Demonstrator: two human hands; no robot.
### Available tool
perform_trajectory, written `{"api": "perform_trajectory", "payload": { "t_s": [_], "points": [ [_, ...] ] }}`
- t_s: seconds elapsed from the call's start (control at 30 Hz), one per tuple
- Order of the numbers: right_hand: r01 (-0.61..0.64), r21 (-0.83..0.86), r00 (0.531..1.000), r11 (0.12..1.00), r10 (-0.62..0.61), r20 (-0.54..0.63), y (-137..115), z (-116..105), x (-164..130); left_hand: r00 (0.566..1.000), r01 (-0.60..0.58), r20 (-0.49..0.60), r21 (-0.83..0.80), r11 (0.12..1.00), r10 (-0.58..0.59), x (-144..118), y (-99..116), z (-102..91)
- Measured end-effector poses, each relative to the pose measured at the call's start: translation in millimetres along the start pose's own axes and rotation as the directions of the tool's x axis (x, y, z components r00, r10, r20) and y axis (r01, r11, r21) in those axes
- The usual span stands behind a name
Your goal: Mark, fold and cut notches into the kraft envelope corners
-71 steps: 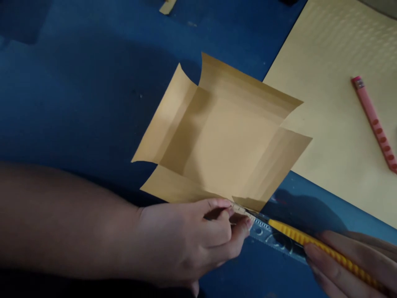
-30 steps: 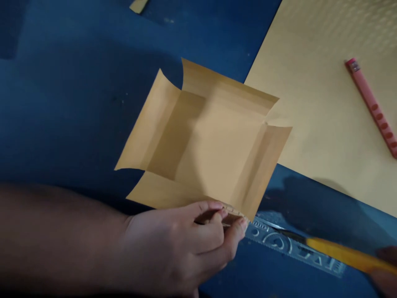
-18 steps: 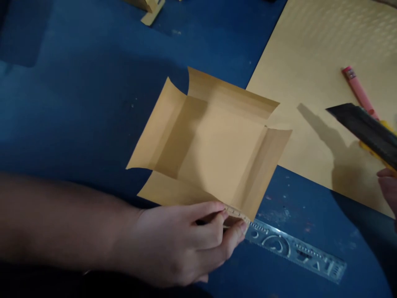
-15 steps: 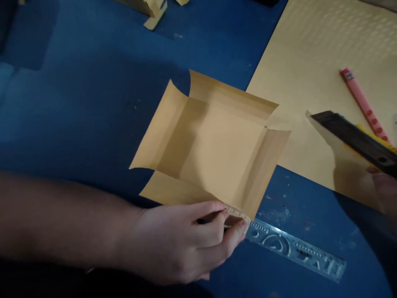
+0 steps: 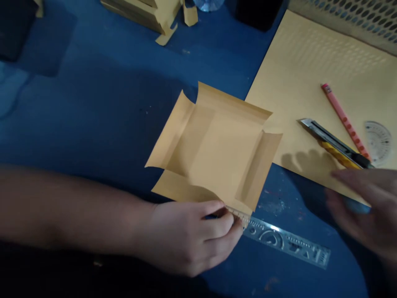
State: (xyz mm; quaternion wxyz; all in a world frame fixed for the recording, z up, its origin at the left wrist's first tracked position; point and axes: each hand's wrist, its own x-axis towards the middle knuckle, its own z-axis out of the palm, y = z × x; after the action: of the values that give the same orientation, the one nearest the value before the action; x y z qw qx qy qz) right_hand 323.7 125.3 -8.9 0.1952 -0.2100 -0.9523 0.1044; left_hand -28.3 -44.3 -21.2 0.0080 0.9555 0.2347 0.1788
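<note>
Blue and scuffed, the bench (image 5: pixel 93 116) carries a brown paper piece (image 5: pixel 217 149) creased into a shallow tray, its four side flaps scored and half raised and small squares seemingly removed at the corners. The left hand (image 5: pixel 192 236) is curled, its thumb and fingertips pinching the near corner of this piece against the end of a clear ruler (image 5: pixel 288 242) that runs off to the right beneath it. The utility knife (image 5: pixel 335 142) lies set down on the large paper sheet (image 5: pixel 310 62) to the right, blade still extended, beside a red pencil (image 5: pixel 344 120) and a protractor (image 5: pixel 378 140). The right hand (image 5: pixel 369 207) is blurred, empty and loosely spread just below the knife, apart from it. Judging by this, the cutting appears finished; the flaps are not yet folded upright or joined. Finished-looking folded paper (image 5: pixel 145 12) is seen at the far edge.
</note>
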Motion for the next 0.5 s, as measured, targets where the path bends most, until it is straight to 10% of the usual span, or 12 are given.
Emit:
{"api": "perform_trajectory", "payload": {
  "t_s": [0.13, 0.5],
  "points": [
    [0.186, 0.316, 0.959, 0.93, -0.242, 0.148, -56.3, 13.2, 21.8, 1.0, -0.017, 0.02, 0.058, 0.998, 0.016, 0.1, 0.7, -3.6],
    [-0.008, 0.221, 0.983, 0.975, -0.033, 0.179, -119.9, 36.6, 55.8, 0.999, 0.019, -0.044, 0.078, 0.997, -0.016, -9.8, 6.1, 8.3]
  ]
}}
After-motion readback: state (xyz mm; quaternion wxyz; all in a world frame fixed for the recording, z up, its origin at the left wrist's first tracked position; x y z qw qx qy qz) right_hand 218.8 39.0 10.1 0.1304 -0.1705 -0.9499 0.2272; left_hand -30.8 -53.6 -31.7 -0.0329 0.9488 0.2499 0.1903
